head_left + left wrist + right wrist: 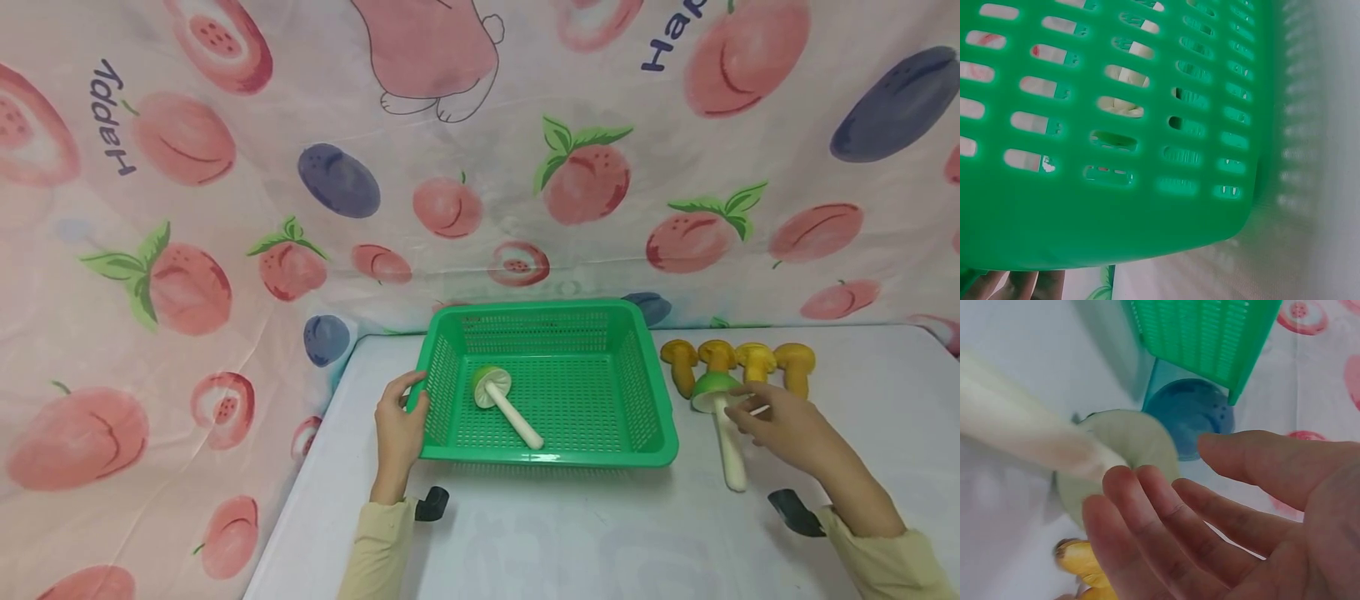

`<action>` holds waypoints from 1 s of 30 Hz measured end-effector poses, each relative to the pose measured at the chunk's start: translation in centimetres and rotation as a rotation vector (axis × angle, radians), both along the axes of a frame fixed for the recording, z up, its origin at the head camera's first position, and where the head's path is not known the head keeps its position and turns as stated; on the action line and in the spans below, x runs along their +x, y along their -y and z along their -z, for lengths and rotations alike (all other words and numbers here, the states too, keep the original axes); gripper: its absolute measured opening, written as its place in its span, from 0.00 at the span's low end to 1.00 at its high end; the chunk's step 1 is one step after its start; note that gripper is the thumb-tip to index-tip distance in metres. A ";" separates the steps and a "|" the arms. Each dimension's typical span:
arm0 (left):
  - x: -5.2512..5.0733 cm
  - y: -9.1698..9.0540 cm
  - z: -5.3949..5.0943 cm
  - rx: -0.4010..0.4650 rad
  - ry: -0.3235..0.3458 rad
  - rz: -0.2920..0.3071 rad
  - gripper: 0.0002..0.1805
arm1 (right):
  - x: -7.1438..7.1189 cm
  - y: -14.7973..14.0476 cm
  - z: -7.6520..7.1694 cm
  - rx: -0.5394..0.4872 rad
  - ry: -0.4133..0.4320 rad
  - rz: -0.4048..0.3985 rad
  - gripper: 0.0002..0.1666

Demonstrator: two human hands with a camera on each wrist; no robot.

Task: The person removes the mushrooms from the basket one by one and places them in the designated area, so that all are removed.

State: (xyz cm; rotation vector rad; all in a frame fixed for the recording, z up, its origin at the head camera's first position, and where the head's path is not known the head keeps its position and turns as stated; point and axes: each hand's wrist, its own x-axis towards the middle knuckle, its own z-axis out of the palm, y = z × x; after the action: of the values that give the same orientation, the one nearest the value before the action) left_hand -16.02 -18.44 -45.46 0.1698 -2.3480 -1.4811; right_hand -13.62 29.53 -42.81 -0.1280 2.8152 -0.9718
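A green plastic basket stands on the white table, and my left hand grips its left rim. In the left wrist view the basket's slotted side fills most of the picture, with only fingertips showing beneath the rim. Inside lies a toy mushroom with a green cap and white stem. To the right of the basket is a second green-capped mushroom. My right hand is at its cap; in the right wrist view the thumb stands apart from the extended fingers, the stem not enclosed. Whether the fingertips touch it, I cannot tell.
Several yellow-brown toy mushrooms stand in a row behind the right hand, near the table's back edge. A fruit-printed cloth hangs behind and to the left of the table.
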 end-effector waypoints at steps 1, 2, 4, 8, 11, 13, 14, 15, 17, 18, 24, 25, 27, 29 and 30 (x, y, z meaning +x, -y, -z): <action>0.0 0.0 0.0 -0.001 0.002 -0.001 0.17 | -0.1 0.1 -0.1 -0.011 -0.011 -0.009 0.27; 0.0 0.0 0.0 -0.004 0.004 -0.003 0.17 | -0.2 0.3 -0.2 -0.020 -0.020 -0.018 0.27; 0.0 0.1 0.0 -0.010 0.003 -0.006 0.17 | -0.3 0.6 -0.4 -0.030 -0.036 -0.034 0.25; 0.0 0.1 0.0 -0.017 -0.004 -0.004 0.17 | -0.7 1.2 -1.2 -0.040 -0.046 -0.051 0.25; 0.0 0.1 0.1 -0.012 -0.011 -0.002 0.16 | -0.9 1.9 -1.8 -0.027 -0.052 -0.050 0.25; 0.0 0.1 0.1 -0.012 -0.015 -0.002 0.16 | -1.1 2.3 -2.1 -0.024 -0.061 -0.053 0.24; 0.0 0.1 0.1 -0.012 -0.019 -0.001 0.16 | -1.2 2.6 -2.4 -0.027 -0.069 -0.057 0.24; 0.0 0.1 0.1 -0.012 -0.024 0.000 0.16 | -1.3 2.8 -2.6 -0.027 -0.078 -0.062 0.23; 0.0 0.1 0.1 -0.016 -0.032 0.003 0.17 | -1.5 3.3 -3.0 -0.031 -0.092 -0.074 0.23; -0.1 0.1 0.1 -0.018 -0.036 0.004 0.17 | -1.6 3.5 -3.2 -0.038 -0.098 -0.081 0.23; -0.1 0.1 0.2 -0.021 -0.035 0.002 0.16 | -2.3 4.6 -4.2 -0.034 -0.150 -0.118 0.20; -0.1 0.1 0.2 -0.020 -0.033 0.001 0.16 | -2.4 4.8 -4.3 -0.033 -0.159 -0.130 0.19; -0.2 0.0 0.1 -0.018 -0.031 -0.001 0.16 | -2.7 5.3 -4.6 -0.030 -0.173 -0.144 0.19; -0.2 0.0 0.1 -0.018 -0.032 -0.002 0.16 | -2.8 5.8 -4.8 -0.043 -0.181 -0.160 0.19; -0.2 0.0 0.1 -0.018 -0.031 -0.002 0.16 | -2.9 6.1 -5.0 -0.050 -0.183 -0.164 0.19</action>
State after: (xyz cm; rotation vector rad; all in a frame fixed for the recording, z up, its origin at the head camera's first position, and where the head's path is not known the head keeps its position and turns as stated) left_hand -16.19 -18.45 -45.58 0.1427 -2.3350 -1.4512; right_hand -16.52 23.48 -37.83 -0.4690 2.8854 -1.0413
